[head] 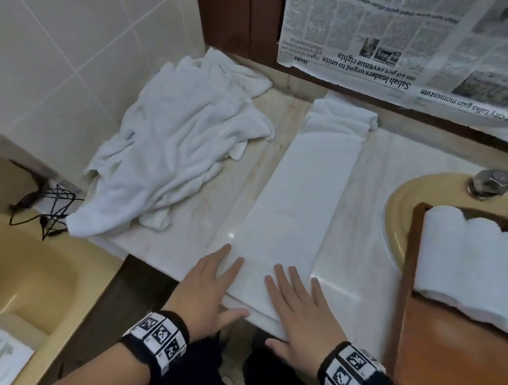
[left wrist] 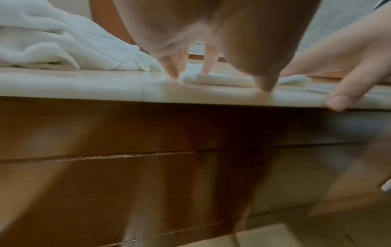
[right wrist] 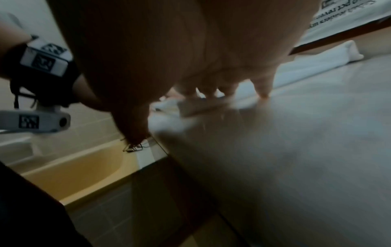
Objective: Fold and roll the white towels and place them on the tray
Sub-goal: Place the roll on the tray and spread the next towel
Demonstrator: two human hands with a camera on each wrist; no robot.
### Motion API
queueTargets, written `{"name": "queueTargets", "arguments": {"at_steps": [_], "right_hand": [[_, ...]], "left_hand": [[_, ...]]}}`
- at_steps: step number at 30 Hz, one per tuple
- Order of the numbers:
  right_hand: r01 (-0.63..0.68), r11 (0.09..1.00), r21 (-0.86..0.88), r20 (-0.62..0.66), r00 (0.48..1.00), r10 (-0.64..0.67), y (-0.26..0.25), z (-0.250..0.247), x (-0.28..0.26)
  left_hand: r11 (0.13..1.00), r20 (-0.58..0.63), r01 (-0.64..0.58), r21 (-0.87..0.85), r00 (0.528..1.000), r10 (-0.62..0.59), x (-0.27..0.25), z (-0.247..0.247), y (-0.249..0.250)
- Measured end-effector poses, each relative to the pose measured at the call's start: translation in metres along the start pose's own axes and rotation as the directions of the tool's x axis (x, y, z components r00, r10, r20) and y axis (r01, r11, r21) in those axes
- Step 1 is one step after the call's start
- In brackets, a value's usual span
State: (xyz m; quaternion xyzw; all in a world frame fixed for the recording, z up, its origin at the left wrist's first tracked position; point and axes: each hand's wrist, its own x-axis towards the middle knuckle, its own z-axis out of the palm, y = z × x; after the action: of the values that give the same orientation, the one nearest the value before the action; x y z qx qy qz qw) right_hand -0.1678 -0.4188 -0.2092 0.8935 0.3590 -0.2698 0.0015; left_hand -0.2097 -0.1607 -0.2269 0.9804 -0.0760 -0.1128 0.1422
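Folded towel [head: 300, 195] lies flat; left hand [head: 208, 290], right hand [head: 301, 317] press it, grip wide.

Upside down on the black-and-white printed newspaper sheet [head: 405, 38] hung against the wall, a headline reads "Sabah leaders urged to unite on 40 pct revenue rights"; beside it, "talks gain momentum". Smaller print stays illegible.

Tray [head: 409, 261] and rolled towels [head: 465, 264] cut off at right edge; right-wrist view blurred, dark; newspaper [head: 405, 38] cropped above.
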Motion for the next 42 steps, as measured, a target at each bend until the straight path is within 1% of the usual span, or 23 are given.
{"name": "queueTargets", "arguments": {"at_steps": [1,2,3,4,5,6,8,11,16,19,23,25,27,29,32,33,36,38,40,41,42], "right_hand": [[-0.017,1.0,0.006,-0.018,1.0,0.017,-0.003,0.009,-0.001],[-0.022,1.0,0.007,-0.063,0.998,0.022,-0.005,0.016,-0.002],[-0.028,1.0,0.008,-0.113,0.993,0.029,-0.007,0.019,-0.002],[-0.04,0.999,0.01,-0.15,0.988,0.041,-0.009,0.023,-0.003],[-0.054,0.999,0.008,-0.164,0.985,0.055,-0.012,0.025,-0.003],[-0.065,0.998,0.006,-0.17,0.983,0.065,-0.013,0.027,-0.004],[-0.083,0.996,0.019,-0.173,0.981,0.085,-0.016,0.033,-0.006],[-0.108,0.994,0.007,-0.206,0.973,0.107,-0.018,0.041,-0.007],[-0.161,0.987,-0.017,-0.268,0.951,0.151,-0.025,0.053,-0.01],[-0.169,0.986,-0.003,-0.316,0.935,0.159,-0.028,0.058,-0.011],[-0.173,0.984,0.032,-0.346,0.922,0.173,-0.032,0.063,-0.015],[-0.162,0.985,0.059,-0.359,0.917,0.172,-0.031,0.065,-0.017],[-0.148,0.984,0.098,-0.395,0.902,0.175,-0.032,0.066,-0.018],[-0.149,0.976,0.16,-0.444,0.872,0.206,-0.034,0.065,-0.02],[-0.15,0.952,0.268,-0.53,0.802,0.276,-0.039,0.062,-0.025],[-0.14,0.947,0.29,-0.539,0.793,0.283,-0.04,0.061,-0.026],[-0.091,0.901,0.424,-0.49,0.813,0.314,-0.043,0.057,-0.025],[-0.059,0.838,0.543,-0.441,0.829,0.344,-0.042,0.054,-0.021],[-0.069,0.76,0.647,-0.374,0.84,0.394,-0.041,0.049,-0.019],[-0.092,0.721,0.687,-0.331,0.843,0.423,-0.04,0.046,-0.018],[-0.123,0.686,0.717,-0.289,0.844,0.453,-0.039,0.042,-0.018]], "left_hand": [[0.997,-0.044,-0.071,0.027,0.996,0.072,0.0,0.003,-0.004],[0.985,-0.078,-0.163,0.048,0.983,0.167,0.001,0.006,-0.008],[0.96,-0.087,-0.272,0.069,0.957,0.277,0.003,0.01,-0.013],[0.922,-0.078,-0.377,0.094,0.92,0.384,0.005,0.013,-0.017],[0.884,-0.059,-0.453,0.117,0.885,0.462,0.007,0.016,-0.023],[0.856,-0.039,-0.499,0.133,0.86,0.508,0.009,0.019,-0.029],[0.831,-0.032,-0.539,0.136,0.836,0.548,0.01,0.023,-0.041],[0.805,-0.054,-0.585,0.099,0.804,0.591,0.013,0.027,-0.053],[0.767,-0.179,-0.639,-0.063,0.763,0.621,0.018,0.033,-0.065],[0.742,-0.22,-0.666,-0.08,0.738,0.638,0.019,0.032,-0.069],[0.721,-0.247,-0.684,-0.106,0.721,0.648,0.017,0.034,-0.073],[0.721,-0.247,-0.684,-0.111,0.722,0.647,0.018,0.035,-0.073],[0.723,-0.254,-0.676,-0.14,0.731,0.634,0.018,0.033,-0.072],[0.722,-0.267,-0.669,-0.177,0.738,0.619,0.018,0.03,-0.071],[0.723,-0.273,-0.663,-0.193,0.744,0.61,0.017,0.025,-0.069],[0.729,-0.275,-0.655,-0.199,0.752,0.6,0.017,0.023,-0.069],[0.78,-0.285,-0.595,-0.195,0.795,0.535,0.016,0.014,-0.067],[0.795,-0.277,-0.583,-0.168,0.802,0.529,0.016,0.009,-0.065],[0.798,-0.243,-0.567,-0.204,0.819,0.52,0.016,0.007,-0.064],[0.808,-0.221,-0.537,-0.243,0.841,0.493,0.016,0.005,-0.064],[0.826,-0.191,-0.485,-0.287,0.874,0.447,0.016,0.003,-0.063]]}}
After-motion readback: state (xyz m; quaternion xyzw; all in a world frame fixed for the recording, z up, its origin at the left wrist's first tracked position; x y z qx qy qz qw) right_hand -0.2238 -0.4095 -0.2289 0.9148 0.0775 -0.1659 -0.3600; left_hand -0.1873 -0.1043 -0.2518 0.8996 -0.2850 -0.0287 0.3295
